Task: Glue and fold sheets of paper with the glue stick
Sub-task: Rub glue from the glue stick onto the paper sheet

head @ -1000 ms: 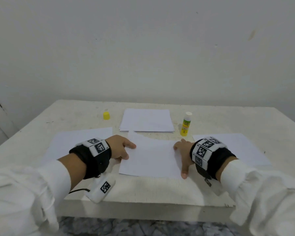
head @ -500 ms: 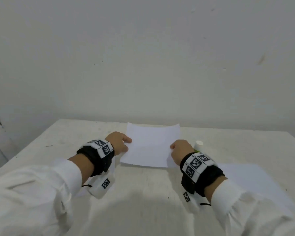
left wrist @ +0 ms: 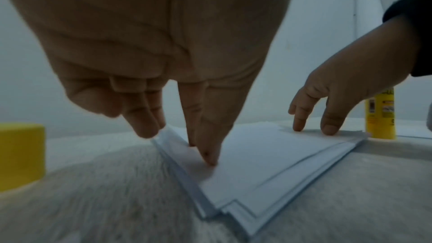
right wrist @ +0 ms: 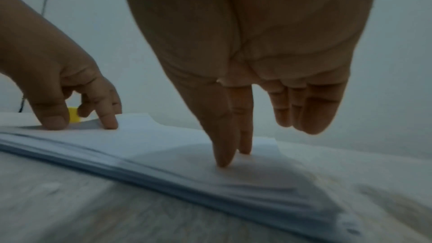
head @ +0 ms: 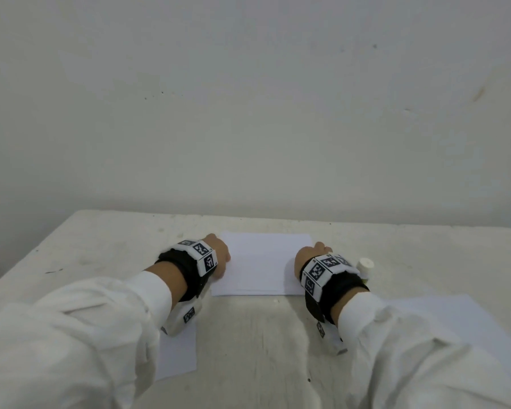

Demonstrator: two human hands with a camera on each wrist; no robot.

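A white folded sheet (head: 263, 261) lies on top of a stack of paper (left wrist: 268, 191) at the far middle of the table. My left hand (head: 219, 255) is at its left edge, thumb and forefinger tips (left wrist: 209, 158) pressing down on the top sheet. At the right edge my right hand (head: 310, 255) presses the same way with thumb and forefinger (right wrist: 222, 160), its other fingers hanging free. The yellow glue stick (head: 365, 267) stands upright just right of the stack, without its cap. Its yellow cap (left wrist: 21, 154) sits left of the stack.
One loose white sheet (head: 455, 320) lies flat on the near right of the off-white table (head: 248, 349), under my right sleeve. Another sheet (head: 177, 355) lies at the near left. A bare wall stands close behind the table's far edge.
Both hands lifted the sheet from the near middle of the table, carried it away from me and set it down on the stack at the back. The head view tilted up.
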